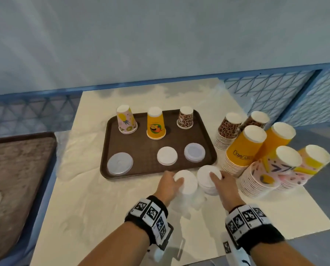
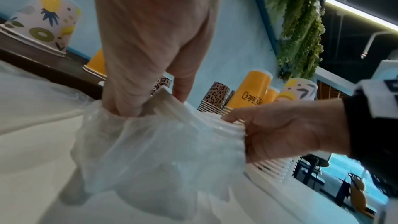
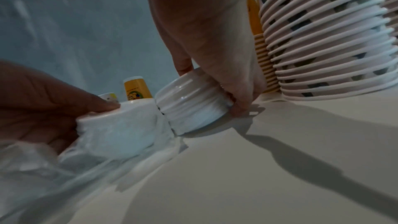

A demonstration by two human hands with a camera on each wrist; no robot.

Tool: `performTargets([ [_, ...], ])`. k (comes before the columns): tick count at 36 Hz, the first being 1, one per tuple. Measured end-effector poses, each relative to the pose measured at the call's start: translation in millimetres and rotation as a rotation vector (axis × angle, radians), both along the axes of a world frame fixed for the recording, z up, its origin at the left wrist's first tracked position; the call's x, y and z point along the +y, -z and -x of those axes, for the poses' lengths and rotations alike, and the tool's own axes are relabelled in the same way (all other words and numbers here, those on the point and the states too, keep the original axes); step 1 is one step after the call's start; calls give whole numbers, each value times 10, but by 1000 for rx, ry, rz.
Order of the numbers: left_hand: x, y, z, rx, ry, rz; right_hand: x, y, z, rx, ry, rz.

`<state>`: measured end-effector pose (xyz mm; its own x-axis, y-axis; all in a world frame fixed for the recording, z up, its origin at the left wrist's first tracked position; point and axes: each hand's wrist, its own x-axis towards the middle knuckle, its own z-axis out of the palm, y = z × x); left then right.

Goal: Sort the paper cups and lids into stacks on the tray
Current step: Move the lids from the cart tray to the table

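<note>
Nearest, at 6 o'clock on the worktop (image 1: 95,198), both hands work two white lid stacks side by side. The left hand (image 1: 169,186) curls its fingers over the left lid stack (image 1: 186,182), which sits in a clear plastic bag (image 2: 155,152); the left wrist view shows the fingers reaching into the bag's mouth. The right hand (image 1: 222,184) grips the right lid stack (image 1: 206,178), thumb on one side and fingers on the other, and the right wrist view shows that stack tilted, one edge off the worktop. The two stacks touch.

Just beyond, toward 12 o'clock, lies the brown tray (image 1: 141,143). On its near row sit three lid piles: a wide clear one (image 1: 120,163) at 10 o'clock, a white one (image 1: 167,156) in the middle, a clear one (image 1: 194,152) at 1 o'clock. On its far row three cups stand upside down: a pineapple cup (image 1: 126,120), a yellow cup (image 1: 155,123), a leopard cup (image 1: 185,118).

At 2 o'clock, off the tray, tall nested stacks stand upside down and lean together: pineapple stacks (image 1: 265,175) nearest, yellow stacks (image 1: 244,148) behind them, leopard stacks (image 1: 228,129) farthest.

At 9 o'clock, a second brown tray (image 1: 16,169) lies well apart.
</note>
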<state>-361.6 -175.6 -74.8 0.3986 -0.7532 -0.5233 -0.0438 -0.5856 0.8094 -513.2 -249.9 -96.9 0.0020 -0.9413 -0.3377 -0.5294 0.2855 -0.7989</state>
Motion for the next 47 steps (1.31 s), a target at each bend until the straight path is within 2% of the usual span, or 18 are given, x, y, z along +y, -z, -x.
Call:
performTargets([
  [3,10,10,35,-126,47,25,20,0,-14,35,-57,57],
  [6,-8,129,57,-266,88,-30,51,-26,-32,87,-59,119],
  [10,21,17,103,-526,126,-117,113,-116,-67,144,-73,227],
  [13,65,0,76,-567,72,-54,177,-216,-122,182,-41,367],
  [15,108,-33,25,-567,8,31,231,-303,-203,129,-13,465],
  [19,231,-138,-168,-630,-111,120,355,-472,-474,64,-114,616],
  [24,555,-329,-721,-806,-204,95,618,-743,-1121,-119,-342,662],
  [28,960,-451,-1276,-832,-324,24,898,-849,-1721,-224,-527,634],
  [35,1955,-621,-2426,-940,-442,-98,1467,-839,-2870,-219,-836,581],
  [39,2603,-703,-3101,-886,-531,-101,1840,-778,-3509,-194,-979,501],
  [42,3022,-676,-3554,-911,-370,-246,2113,-711,-3960,-153,-1080,446],
  [47,3354,-578,-3927,-905,228,-633,2501,-550,-4598,-31,-1203,346],
])
